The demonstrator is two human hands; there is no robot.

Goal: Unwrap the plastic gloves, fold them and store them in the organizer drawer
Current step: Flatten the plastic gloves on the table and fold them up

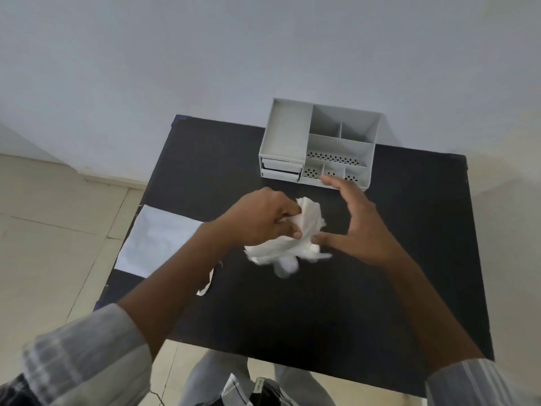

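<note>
A crumpled bunch of white, translucent plastic gloves (295, 238) hangs just above the middle of the black table (322, 312). My left hand (260, 218) pinches the bunch from the left, fingers closed on the plastic. Just right of the bunch is my right hand (357, 224), spread open, its thumb touching the gloves' lower right edge. The grey desk organizer (319, 145) stands at the table's far edge, with two small drawers (281, 168) at its lower left, both closed.
A white plastic wrapper sheet (155, 241) lies at the table's left edge. A torn white strip (207, 282) lies beside my left forearm. A pale wall rises behind the table, and tiled floor lies to the left.
</note>
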